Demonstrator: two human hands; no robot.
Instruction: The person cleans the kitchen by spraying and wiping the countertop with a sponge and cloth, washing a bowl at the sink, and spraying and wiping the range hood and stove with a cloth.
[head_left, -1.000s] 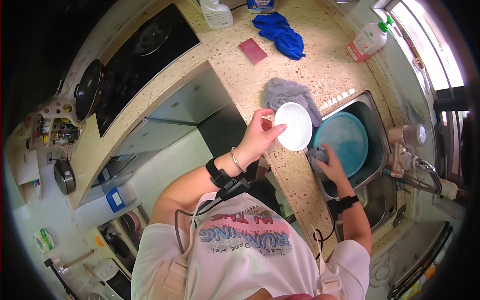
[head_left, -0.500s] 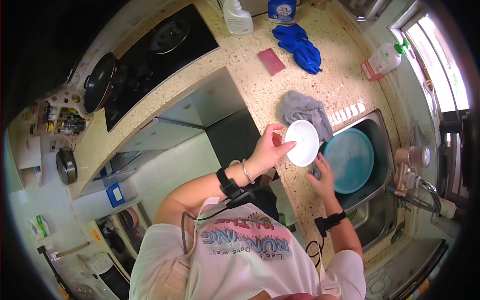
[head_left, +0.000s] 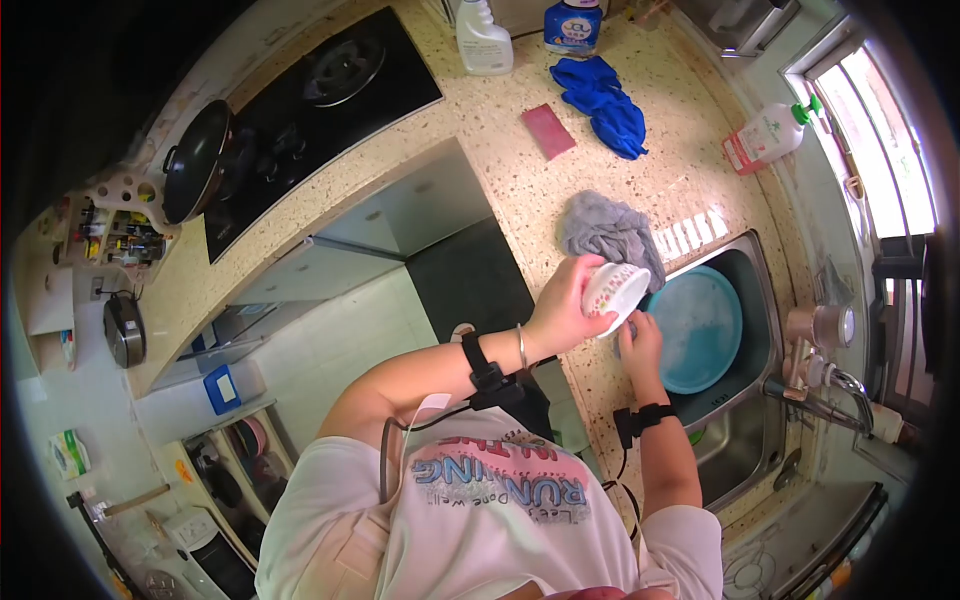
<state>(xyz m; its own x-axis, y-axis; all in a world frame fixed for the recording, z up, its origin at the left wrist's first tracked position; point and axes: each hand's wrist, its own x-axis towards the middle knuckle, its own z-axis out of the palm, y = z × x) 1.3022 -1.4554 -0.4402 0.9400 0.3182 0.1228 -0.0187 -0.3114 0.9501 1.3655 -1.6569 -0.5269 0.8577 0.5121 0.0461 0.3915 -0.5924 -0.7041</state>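
My left hand [head_left: 568, 308] grips a small white bowl [head_left: 614, 290] with a red floral pattern on its outside. The bowl is tilted, its patterned side facing up. Close below its rim, my right hand [head_left: 641, 350] has its fingers curled around a small grey cloth [head_left: 631, 330], mostly hidden by the fingers. Both hands are above the counter edge, beside the sink. A blue basin [head_left: 697, 325] holding cloudy water sits in the sink, just right of my right hand. Behind the bowl, a crumpled grey towel [head_left: 605, 228] lies on the counter.
On the speckled counter [head_left: 500, 165] are a pink sponge cloth [head_left: 548, 132], blue gloves [head_left: 605, 107], a white spray bottle [head_left: 484, 40] and a blue bottle [head_left: 572, 28]. A pump bottle [head_left: 768, 137] stands near the window. The faucet [head_left: 825, 380] projects over the metal sink [head_left: 735, 440].
My left hand has turned the bowl so its outside shows instead of its inside. My right hand has risen slightly, and its fingers have closed near the rim.
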